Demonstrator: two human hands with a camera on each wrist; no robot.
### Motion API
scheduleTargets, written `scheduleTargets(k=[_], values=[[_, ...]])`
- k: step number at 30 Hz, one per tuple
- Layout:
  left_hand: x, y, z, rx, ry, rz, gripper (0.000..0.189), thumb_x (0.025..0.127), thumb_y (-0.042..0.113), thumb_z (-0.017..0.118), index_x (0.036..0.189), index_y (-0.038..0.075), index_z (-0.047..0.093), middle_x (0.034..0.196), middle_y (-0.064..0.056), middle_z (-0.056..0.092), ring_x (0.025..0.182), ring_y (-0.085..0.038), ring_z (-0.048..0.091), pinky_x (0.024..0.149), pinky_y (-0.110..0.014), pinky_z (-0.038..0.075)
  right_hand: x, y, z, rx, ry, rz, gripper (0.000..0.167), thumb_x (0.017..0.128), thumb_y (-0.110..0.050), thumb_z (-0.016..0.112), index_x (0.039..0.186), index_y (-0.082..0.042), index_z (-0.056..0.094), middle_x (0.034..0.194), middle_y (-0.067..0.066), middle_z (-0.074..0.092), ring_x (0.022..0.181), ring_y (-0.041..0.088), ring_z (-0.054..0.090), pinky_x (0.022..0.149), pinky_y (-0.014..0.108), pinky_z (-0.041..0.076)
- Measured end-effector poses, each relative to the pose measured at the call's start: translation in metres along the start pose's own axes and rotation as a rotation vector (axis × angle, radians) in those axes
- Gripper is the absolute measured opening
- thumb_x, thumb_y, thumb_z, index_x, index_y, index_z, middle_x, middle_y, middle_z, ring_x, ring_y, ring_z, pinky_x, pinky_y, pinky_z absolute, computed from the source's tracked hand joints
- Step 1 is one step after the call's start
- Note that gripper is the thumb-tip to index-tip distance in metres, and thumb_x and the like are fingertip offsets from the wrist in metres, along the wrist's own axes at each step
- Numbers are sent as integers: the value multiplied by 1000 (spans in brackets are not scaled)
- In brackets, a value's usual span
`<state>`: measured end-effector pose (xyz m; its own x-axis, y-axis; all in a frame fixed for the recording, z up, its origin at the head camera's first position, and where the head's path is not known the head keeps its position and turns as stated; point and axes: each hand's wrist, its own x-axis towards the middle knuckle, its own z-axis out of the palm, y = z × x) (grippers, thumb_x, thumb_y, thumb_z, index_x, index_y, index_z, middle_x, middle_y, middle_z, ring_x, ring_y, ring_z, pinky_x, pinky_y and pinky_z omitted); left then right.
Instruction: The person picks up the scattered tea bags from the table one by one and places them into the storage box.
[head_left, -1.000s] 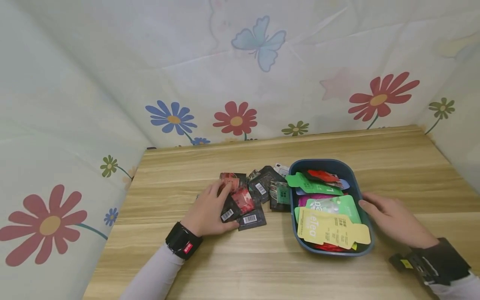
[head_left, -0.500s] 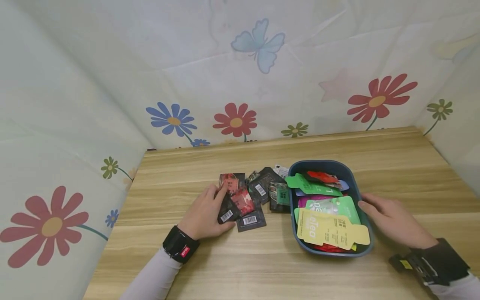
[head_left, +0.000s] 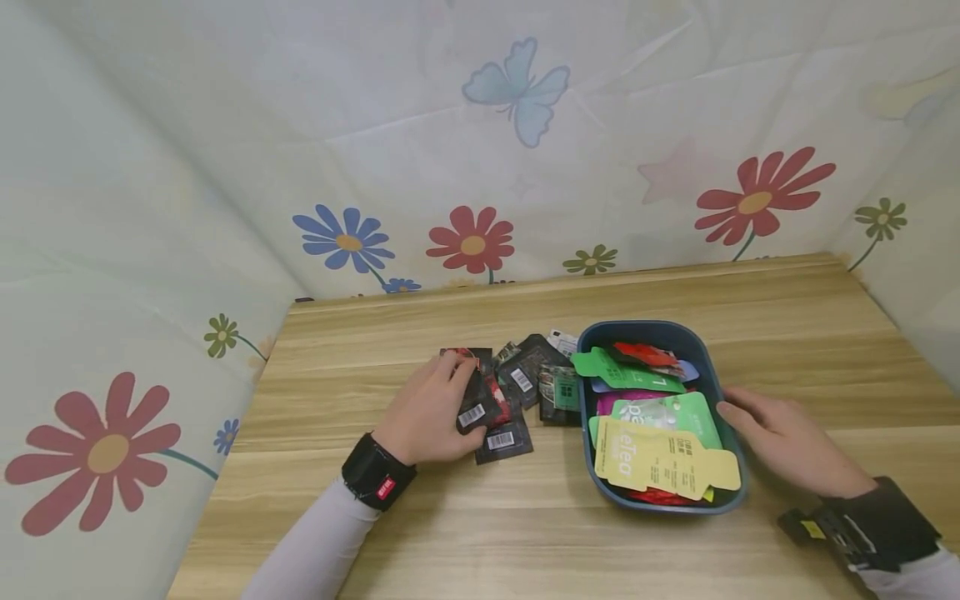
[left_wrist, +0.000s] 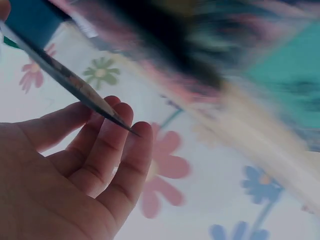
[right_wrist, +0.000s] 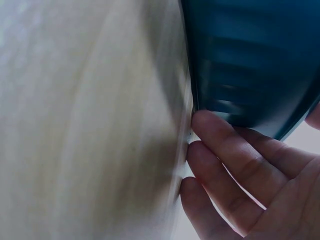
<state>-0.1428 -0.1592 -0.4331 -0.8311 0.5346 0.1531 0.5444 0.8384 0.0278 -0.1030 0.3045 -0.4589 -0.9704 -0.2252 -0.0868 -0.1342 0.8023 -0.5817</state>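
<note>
My left hand [head_left: 431, 412] pinches a flat black sachet [head_left: 474, 410] with a barcode label, at the left of a small heap. In the left wrist view the sachet [left_wrist: 75, 87] appears edge-on against the fingertips. Beneath and beside it lie a black sachet [head_left: 504, 442], another black barcoded one [head_left: 532, 367] and one with a green label [head_left: 561, 392]. To the right stands a dark blue plastic bin [head_left: 660, 332] full of colourful packets. My right hand [head_left: 791, 446] touches the bin's right side, fingers nearly straight against its outer wall [right_wrist: 250, 65] in the right wrist view.
Inside the bin, a yellow packet [head_left: 660, 458] lies on top at the front, with green packets [head_left: 630, 371] and a red one [head_left: 645, 353] behind. The wooden table [head_left: 480, 533] ends at a flower-printed cloth wall [head_left: 600, 192] at the back and both sides.
My left hand has lifted a black barcoded sachet slightly and shifted right, partly covering the red sachets. The right hand and the bin have stayed in place.
</note>
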Motion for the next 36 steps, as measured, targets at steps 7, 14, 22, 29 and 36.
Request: scheduleTargets(k=[7, 14, 22, 29, 36], values=[[41, 36, -20, -35, 69, 135, 89, 74, 60, 69, 145, 6, 55, 128, -6, 58, 107, -18, 54, 90, -32, 54, -1, -1, -1, -3, -16, 13, 60, 112, -37, 40, 146, 11, 49, 144, 38, 53, 132, 59, 49, 101, 74, 43], [78, 74, -30, -102, 108, 266, 83, 77, 55, 69, 144, 7, 56, 131, -6, 57, 113, -18, 54, 97, -32, 52, 0, -2, -1, 0, -19, 13, 60, 112, -38, 41, 147, 10, 49, 144, 37, 53, 133, 59, 49, 101, 73, 43], [105, 117, -37, -64, 96, 396, 88, 78, 58, 66, 149, 8, 52, 138, -6, 53, 125, -19, 51, 110, -31, 45, 0, -2, -2, 3, -13, 12, 60, 112, -38, 41, 146, 11, 49, 144, 37, 53, 133, 59, 49, 101, 73, 42], [115, 140, -44, -62, 91, 445, 92, 80, 65, 63, 153, 11, 48, 145, -5, 52, 131, -18, 51, 111, -31, 45, 0, -3, -3, 7, 8, -4, 56, 111, -35, 42, 145, 8, 52, 141, 35, 57, 131, 57, 53, 100, 73, 44], [105, 141, -30, -62, 1, 392, 132, 69, 93, 60, 168, 26, 3, 176, -6, 0, 163, -30, 10, 129, -56, 20, -1, -3, -3, 10, 0, 6, 57, 111, -36, 42, 145, 8, 52, 141, 34, 58, 130, 55, 54, 99, 73, 44]])
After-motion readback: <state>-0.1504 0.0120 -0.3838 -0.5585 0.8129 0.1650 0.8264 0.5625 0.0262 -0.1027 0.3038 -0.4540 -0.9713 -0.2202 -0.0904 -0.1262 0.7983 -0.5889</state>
